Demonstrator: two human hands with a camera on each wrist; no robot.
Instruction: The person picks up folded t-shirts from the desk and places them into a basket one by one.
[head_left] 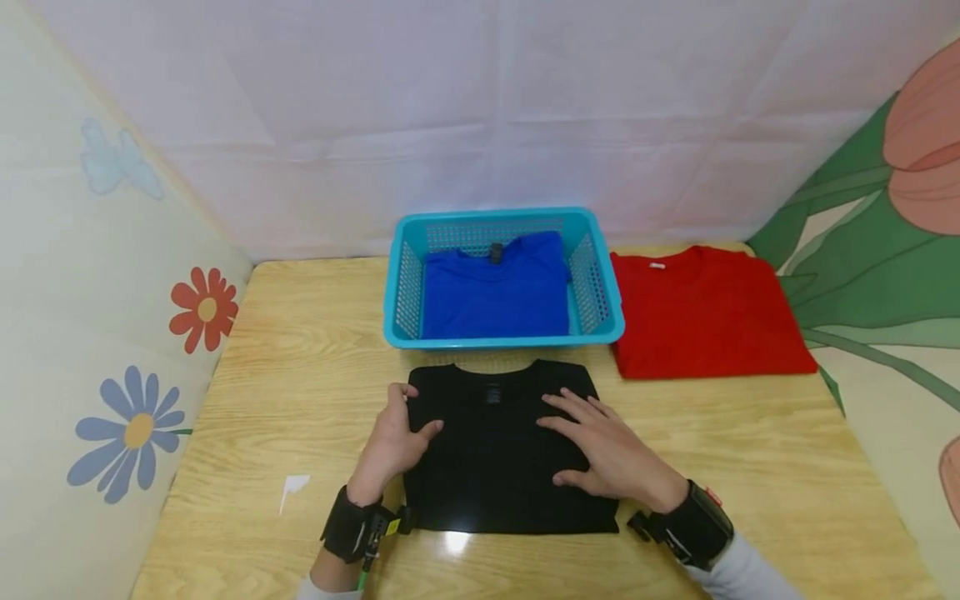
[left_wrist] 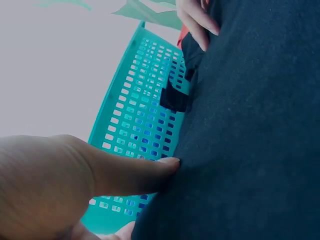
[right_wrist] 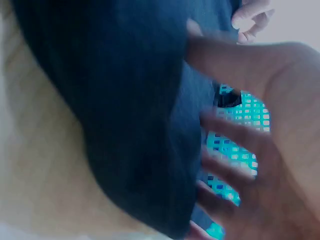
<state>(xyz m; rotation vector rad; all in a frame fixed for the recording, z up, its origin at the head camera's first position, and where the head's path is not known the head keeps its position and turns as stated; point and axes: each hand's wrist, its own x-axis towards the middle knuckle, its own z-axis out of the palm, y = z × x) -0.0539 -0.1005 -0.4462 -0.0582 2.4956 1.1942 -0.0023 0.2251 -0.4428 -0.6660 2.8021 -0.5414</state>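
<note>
A black folded T-shirt (head_left: pixel 495 458) lies flat on the table, its neckline at the far side. My left hand (head_left: pixel 393 442) is at its left edge, thumb on the cloth and index fingertip by the upper left side. The left wrist view shows that thumb (left_wrist: pixel 145 175) touching the dark fabric. Over the shirt's right part my right hand (head_left: pixel 611 450) is spread, fingers fairly straight and apart. It is blurred in the right wrist view, where the fingers (right_wrist: pixel 235 135) lie close over the fabric and grip nothing.
Just beyond the shirt stands a turquoise basket (head_left: pixel 502 342) holding a folded blue T-shirt (head_left: pixel 495 296). A folded red T-shirt (head_left: pixel 712 317) lies to its right. A small white scrap (head_left: pixel 295 483) is on the wooden table (head_left: pixel 315 333) at left. Walls border the table at the back and sides.
</note>
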